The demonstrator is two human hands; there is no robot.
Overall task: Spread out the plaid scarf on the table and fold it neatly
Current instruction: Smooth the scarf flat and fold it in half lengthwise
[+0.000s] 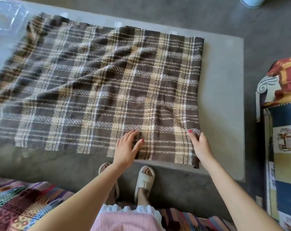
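Observation:
The brown and cream plaid scarf (98, 84) lies spread over the clear glass table (224, 100), with diagonal wrinkles across its middle. A folded layer covers its right part, ending in a straight right edge. My left hand (127, 148) rests flat on the scarf near the front edge, fingers apart. My right hand (199, 145) pinches the scarf's right edge near the front right corner, lifting it slightly.
A patterned chair or cushioned seat (281, 104) stands to the right of the table. A colourful woven cover (20, 205) lies at the lower left. My feet in white sandals (144, 180) stand at the table's front edge. A pale round object (251, 1) sits far right.

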